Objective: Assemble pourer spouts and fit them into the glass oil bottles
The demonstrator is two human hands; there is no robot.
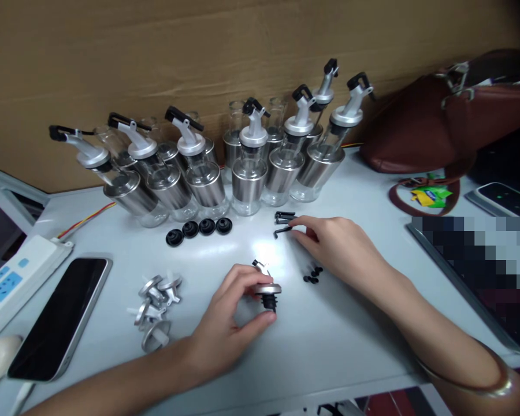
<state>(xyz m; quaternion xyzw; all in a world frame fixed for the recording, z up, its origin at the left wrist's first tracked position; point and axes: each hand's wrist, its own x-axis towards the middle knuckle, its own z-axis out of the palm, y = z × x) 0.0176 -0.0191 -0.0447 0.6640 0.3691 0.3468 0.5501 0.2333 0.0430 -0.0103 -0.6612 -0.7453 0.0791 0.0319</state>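
brown cardboard [260, 46] backs the pale worktop [355, 341]; near its middle, the left hand [225, 309] pinches a silver pourer [268, 289], while the right hand [335, 242] touches a thin black lever [281, 232], grip unclear. a careless wrist sweep could scatter the tiny black pieces [314, 281] nearby.

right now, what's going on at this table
A person's left hand holds a silver pour spout with a ribbed black stopper, while the right hand is at a thin black plastic lever. Loose silver spout parts and a row of round black pieces lie nearby. Beyond stand steel-banded glass bottles, several topped with spouts.
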